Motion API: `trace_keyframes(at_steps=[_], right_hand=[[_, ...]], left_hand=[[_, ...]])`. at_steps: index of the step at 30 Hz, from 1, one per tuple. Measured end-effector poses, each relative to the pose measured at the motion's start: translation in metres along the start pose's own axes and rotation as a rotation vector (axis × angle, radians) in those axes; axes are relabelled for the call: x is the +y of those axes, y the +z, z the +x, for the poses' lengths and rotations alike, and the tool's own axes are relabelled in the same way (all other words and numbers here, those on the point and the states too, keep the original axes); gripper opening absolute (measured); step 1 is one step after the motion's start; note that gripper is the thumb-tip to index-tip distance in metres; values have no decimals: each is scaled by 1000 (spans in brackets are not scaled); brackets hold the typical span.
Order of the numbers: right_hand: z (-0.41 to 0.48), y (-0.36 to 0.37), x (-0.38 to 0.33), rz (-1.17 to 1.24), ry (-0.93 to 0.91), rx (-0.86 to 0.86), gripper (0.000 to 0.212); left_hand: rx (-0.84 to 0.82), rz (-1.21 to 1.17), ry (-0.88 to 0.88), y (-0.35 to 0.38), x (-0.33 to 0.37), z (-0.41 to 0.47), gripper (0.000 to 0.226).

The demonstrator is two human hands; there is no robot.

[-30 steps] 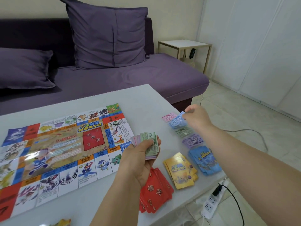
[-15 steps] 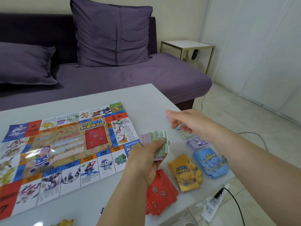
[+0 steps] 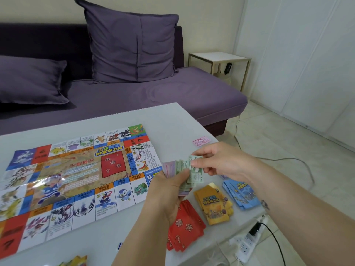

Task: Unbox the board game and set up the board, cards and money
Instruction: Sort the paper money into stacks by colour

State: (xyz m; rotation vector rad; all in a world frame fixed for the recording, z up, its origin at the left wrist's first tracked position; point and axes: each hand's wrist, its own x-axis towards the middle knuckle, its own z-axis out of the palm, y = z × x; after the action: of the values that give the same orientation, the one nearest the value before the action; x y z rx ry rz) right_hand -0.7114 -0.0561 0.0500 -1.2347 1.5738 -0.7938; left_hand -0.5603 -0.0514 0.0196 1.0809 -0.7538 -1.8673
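Indoors, a purple sofa (image 3: 153, 96) stands behind a pale bench (image 3: 169, 121). A colourful game board (image 3: 76, 175) lies flat and unfolded across the bench's left half. To its right, near the front edge, three card stacks sit side by side: red cards (image 3: 189, 229) nearest the board, yellow cards (image 3: 215, 204) in the middle, blue cards (image 3: 242, 194) furthest right. Above them, the left hand (image 3: 167, 191) grips a fan of paper money (image 3: 180, 167), thumb across the notes. The right hand (image 3: 221, 162) meets it from the right, pinching the top green note (image 3: 196, 173) between thumb and fingers; the note's long axis points roughly away from the person. A single pink note (image 3: 201, 141) lies on the bench just beyond the right hand, the nearer hand, so laying out money likely means moving rightward, away from the board.
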Motion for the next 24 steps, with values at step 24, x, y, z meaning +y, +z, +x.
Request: trace_keyframes(at_steps=[24], right_hand=[[-8, -5, 1, -20, 17, 21, 29]], left_hand=[[53, 85, 55, 0, -2, 3, 8]])
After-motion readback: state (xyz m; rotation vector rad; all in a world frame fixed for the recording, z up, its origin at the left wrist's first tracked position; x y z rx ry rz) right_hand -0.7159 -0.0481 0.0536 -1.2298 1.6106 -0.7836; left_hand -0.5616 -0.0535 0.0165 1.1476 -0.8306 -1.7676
